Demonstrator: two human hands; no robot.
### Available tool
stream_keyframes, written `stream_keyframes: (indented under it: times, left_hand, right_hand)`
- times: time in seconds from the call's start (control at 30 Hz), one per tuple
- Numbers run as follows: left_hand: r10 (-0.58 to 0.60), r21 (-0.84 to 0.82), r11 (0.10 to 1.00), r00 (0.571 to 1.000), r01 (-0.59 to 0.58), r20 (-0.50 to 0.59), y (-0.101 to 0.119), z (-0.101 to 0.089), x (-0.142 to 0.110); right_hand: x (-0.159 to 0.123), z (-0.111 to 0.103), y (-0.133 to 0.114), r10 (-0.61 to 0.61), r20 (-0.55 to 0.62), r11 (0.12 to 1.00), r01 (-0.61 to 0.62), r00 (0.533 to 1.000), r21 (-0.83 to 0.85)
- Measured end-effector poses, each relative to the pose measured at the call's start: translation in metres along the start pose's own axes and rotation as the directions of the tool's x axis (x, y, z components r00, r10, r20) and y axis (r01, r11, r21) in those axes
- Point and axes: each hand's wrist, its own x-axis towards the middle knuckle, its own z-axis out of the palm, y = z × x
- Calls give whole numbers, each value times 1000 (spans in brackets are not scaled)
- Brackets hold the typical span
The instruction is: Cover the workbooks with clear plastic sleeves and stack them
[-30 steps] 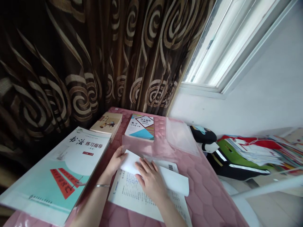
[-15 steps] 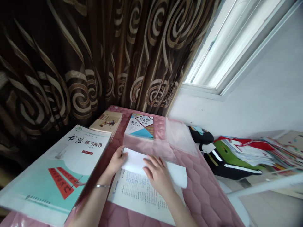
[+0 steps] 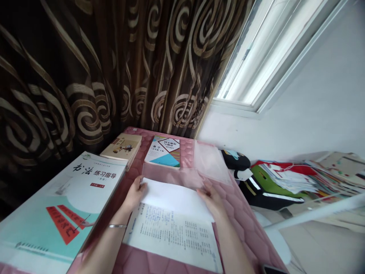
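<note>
A printed book with blue handwriting in its margin lies on the pink quilted cover. Across its far part is a blank white sheet, curving slightly upward. My left hand, a silver bangle on its wrist, pinches the left end of this sheet. At the sheet's right end my right hand grips the edge, thumb on top and some fingers hidden underneath. Just beyond the sheet lies a clear plastic book cover, spread flat, partly reaching behind the hands.
A large calligraphy workbook lies at left, with a stack of tan booklets beyond it. A maths workbook sits at the back. Bags and papers are piled at right. A dark device's corner shows at the bottom.
My right hand has moved right, from the middle of the white sheet to its right edge, and now grips it. My left hand keeps its hold. The view has shifted slightly.
</note>
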Motion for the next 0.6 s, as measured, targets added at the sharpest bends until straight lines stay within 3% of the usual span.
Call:
stream_keyframes:
  times: [0.13,0.2,0.43,0.6]
  left_hand:
    - [8,14,1000,1000,-8,-11,5,1,-2]
    - [12,12,1000,1000,-12,-9,6,1,-3]
    - [29,35,999,999,-28,-19,3,0,-1]
    - [25,-3,1000,999,-25,-23,-7,2,3]
  right_hand:
    - [-2,-5,-4,203,98,923,-224,974,314]
    - [-3,-8,-6,242,98,892,-261,965,369]
    - [-12,-20,-26,274,-7,914,-258,962,314]
    - [-19,-25,-35,307,-34,944,-300,951,135]
